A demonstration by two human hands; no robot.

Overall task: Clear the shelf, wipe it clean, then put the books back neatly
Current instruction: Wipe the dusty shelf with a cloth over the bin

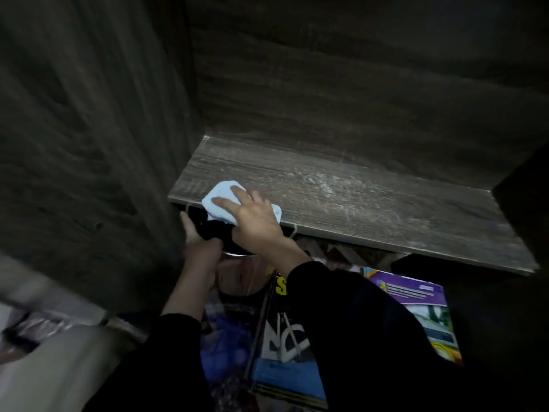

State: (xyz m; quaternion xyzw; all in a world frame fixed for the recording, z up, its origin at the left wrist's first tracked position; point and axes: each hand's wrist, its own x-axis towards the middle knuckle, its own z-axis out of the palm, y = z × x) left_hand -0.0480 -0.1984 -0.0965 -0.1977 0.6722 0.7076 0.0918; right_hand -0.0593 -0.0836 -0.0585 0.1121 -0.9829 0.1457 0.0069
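Cloth (221, 194) on shelf (371, 203) edge, over dark container (219, 233).

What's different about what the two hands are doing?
The right hand lies flat on the blue cloth on top of the shelf; the left hand is below the shelf's edge. The right hand's fingers are spread and straight; the left hand grips a dark bowl. Both come out of black sleeves.

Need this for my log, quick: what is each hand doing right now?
Left hand: grips a dark round container under the shelf edge.
Right hand: open, fingers flat, pressing the blue cloth on the shelf.
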